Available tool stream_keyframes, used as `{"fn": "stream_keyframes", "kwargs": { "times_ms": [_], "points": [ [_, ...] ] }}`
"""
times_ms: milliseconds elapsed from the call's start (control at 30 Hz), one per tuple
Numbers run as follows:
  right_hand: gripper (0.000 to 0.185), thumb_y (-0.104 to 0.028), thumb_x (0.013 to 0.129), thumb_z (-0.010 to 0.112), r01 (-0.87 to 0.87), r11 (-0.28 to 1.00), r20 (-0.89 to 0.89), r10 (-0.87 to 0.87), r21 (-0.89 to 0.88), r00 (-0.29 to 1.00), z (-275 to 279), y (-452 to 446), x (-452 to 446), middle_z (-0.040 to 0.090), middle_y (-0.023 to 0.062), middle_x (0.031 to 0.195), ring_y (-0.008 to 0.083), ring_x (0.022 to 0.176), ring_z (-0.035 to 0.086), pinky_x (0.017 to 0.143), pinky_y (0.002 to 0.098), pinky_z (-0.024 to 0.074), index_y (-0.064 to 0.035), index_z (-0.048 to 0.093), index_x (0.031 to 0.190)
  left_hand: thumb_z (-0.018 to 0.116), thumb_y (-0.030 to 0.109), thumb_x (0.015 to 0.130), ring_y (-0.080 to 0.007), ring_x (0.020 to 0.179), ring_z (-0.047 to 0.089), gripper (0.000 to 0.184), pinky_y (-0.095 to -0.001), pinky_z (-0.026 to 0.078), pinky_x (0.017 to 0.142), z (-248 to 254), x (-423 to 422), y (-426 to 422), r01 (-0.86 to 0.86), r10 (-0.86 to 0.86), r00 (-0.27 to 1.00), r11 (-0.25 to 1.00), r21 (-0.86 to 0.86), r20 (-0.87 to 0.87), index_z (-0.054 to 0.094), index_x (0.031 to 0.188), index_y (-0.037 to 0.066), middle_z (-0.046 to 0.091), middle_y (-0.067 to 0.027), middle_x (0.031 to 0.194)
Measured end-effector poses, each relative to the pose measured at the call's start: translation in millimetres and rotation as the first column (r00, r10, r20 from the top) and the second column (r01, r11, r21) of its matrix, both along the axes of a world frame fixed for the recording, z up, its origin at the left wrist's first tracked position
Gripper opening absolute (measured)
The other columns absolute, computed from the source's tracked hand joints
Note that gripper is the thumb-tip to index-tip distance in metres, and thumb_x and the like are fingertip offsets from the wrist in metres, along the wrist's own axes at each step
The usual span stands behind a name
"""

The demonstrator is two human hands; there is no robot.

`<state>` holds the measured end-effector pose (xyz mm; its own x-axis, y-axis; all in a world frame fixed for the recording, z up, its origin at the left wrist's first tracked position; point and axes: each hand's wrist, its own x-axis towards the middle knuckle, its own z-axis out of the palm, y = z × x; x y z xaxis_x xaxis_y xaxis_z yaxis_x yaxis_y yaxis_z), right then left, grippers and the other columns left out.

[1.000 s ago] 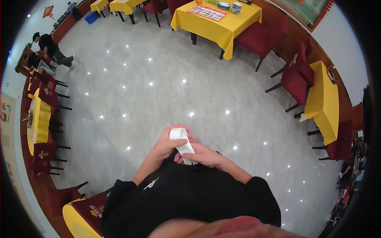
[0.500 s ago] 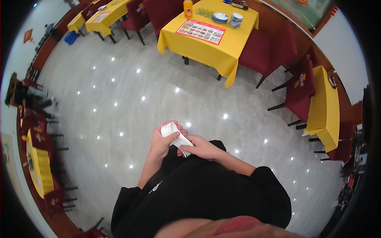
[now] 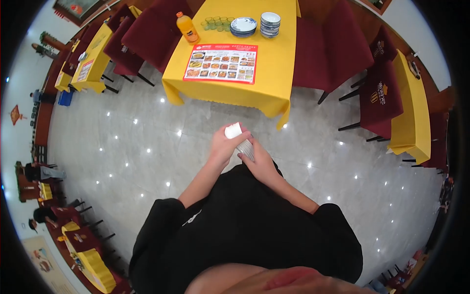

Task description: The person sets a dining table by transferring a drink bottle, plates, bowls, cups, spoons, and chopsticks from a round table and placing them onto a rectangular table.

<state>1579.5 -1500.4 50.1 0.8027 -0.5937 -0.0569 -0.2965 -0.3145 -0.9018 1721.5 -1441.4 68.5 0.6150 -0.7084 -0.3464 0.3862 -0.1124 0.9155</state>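
A nested stack of white spoons (image 3: 233, 131) is held in front of my body, between both hands. My left hand (image 3: 223, 147) wraps around its upper end, the thumb lying across it. Around the lower end, my right hand (image 3: 261, 161) is closed. The fingers cover much of the stack. Ahead stands a table with a yellow cloth (image 3: 220, 92). On it are a red-bordered picture menu (image 3: 220, 63), an orange juice bottle (image 3: 188, 29), several green glasses (image 3: 219, 23), a stack of plates (image 3: 244, 27) and a stack of bowls (image 3: 270, 25).
Dark red chairs (image 3: 328, 46) flank the table. Another yellow-covered table (image 3: 413, 112) and chair (image 3: 382, 98) stand at the right, with more tables along the left. Grey shiny floor (image 3: 147, 142) lies between. People (image 3: 44, 172) are at the far left.
The table ahead is now nearer and larger in view. My hands, still around the spoons, appear higher and slightly further right in the picture.
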Motion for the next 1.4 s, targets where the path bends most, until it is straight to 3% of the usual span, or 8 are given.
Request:
{"fn": "stream_keyframes", "kwargs": {
  "times_ms": [167,300,467,600,700,1067,1200,1400],
  "points": [
    [0.059,-0.024,0.087,0.066,0.136,0.984,-0.133,-0.151,-0.115,0.979,-27,-98,68,0.058,0.0296,0.109,0.0461,0.1,0.058,0.082,0.0501,0.0468,0.0019,0.038,0.132,0.077,0.007,0.078,-0.0112,0.085,0.063,0.029,-0.0275,0.051,0.076,-33,69,-129,0.205,-0.213,0.975,0.972,0.117,0.065,0.063,0.103,0.0,0.067,-0.0057,0.094],
    [0.048,-0.016,0.082,0.067,0.297,0.945,-0.212,-0.32,-0.134,0.923,-77,-201,150,0.054,0.0294,0.108,0.0462,0.1,0.055,0.082,0.052,0.0453,0.0066,0.045,0.119,0.08,0.011,0.075,-0.0109,0.082,0.063,0.031,-0.0272,0.051,0.071,-71,139,-260,0.351,-0.379,0.913,0.919,0.182,0.15,0.065,0.1,0.001,0.068,-0.0057,0.092],
    [0.04,-0.014,0.078,0.072,0.474,0.785,-0.21,-0.581,-0.4,0.786,-144,-310,212,0.052,0.0249,0.103,0.0415,0.095,0.054,0.081,0.0488,0.0457,0.0061,0.05,0.103,0.083,0.017,0.072,-0.0141,0.08,0.064,0.035,-0.0291,0.052,0.071,-142,195,-403,0.506,-0.569,0.81,0.8,0.321,0.141,0.066,0.097,-0.001,0.068,-0.0076,0.091],
    [0.041,-0.014,0.077,0.074,0.497,0.782,-0.363,-0.618,-0.376,0.698,-182,-373,247,0.052,0.0226,0.101,0.0394,0.094,0.053,0.08,0.0469,0.0461,0.0055,0.05,0.104,0.085,0.023,0.07,-0.0163,0.081,0.065,0.043,-0.0298,0.053,0.072,-197,230,-479,0.626,-0.692,0.703,0.711,0.32,0.163,0.066,0.099,-0.002,0.068,-0.0094,0.091],
    [0.04,-0.013,0.077,0.073,0.539,0.781,-0.415,-0.624,-0.314,0.662,-198,-399,270,0.051,0.022,0.101,0.0389,0.094,0.053,0.082,0.0463,0.0456,0.0054,0.05,0.104,0.086,0.029,0.067,-0.0187,0.082,0.066,0.051,-0.0297,0.053,0.073,-212,256,-511,0.661,-0.768,0.542,0.64,0.393,0.341,0.065,0.101,-0.003,0.069,-0.0119,0.091],
    [0.062,-0.011,0.075,0.075,0.615,0.678,-0.421,-0.733,-0.403,0.534,-199,-420,320,0.048,0.0224,0.111,0.0401,0.102,0.048,0.085,0.0465,0.0424,0.0066,0.046,0.127,0.073,0.032,0.076,-0.0331,0.102,0.051,0.044,-0.0415,0.04,0.091,-237,289,-536,0.63,-0.505,0.294,0.741,0.233,0.812,0.063,0.109,0.004,0.057,-0.0113,0.106],
    [0.069,-0.013,0.074,0.076,0.583,0.67,-0.39,-0.742,-0.459,0.545,-194,-423,309,0.048,0.0216,0.113,0.0388,0.102,0.048,0.085,0.0468,0.0424,0.0051,0.044,0.132,0.069,0.029,0.082,-0.0336,0.104,0.05,0.042,-0.0424,0.039,0.092,-237,281,-538,0.622,-0.529,0.32,0.743,0.247,0.786,0.061,0.114,0.004,0.055,-0.0131,0.11],
    [0.051,-0.012,0.079,0.071,0.755,0.591,-0.145,-0.805,-0.283,0.576,-207,-431,290,0.054,0.024,0.11,0.0395,0.101,0.052,0.088,0.0446,0.0436,0.0057,0.053,0.124,0.058,0.02,0.091,-0.0354,0.108,0.051,0.034,-0.0417,0.039,0.096,-240,281,-541,0.579,-0.46,0.541,0.811,0.086,0.704,0.057,0.119,0.001,0.054,-0.019,0.115]
  ]
}}
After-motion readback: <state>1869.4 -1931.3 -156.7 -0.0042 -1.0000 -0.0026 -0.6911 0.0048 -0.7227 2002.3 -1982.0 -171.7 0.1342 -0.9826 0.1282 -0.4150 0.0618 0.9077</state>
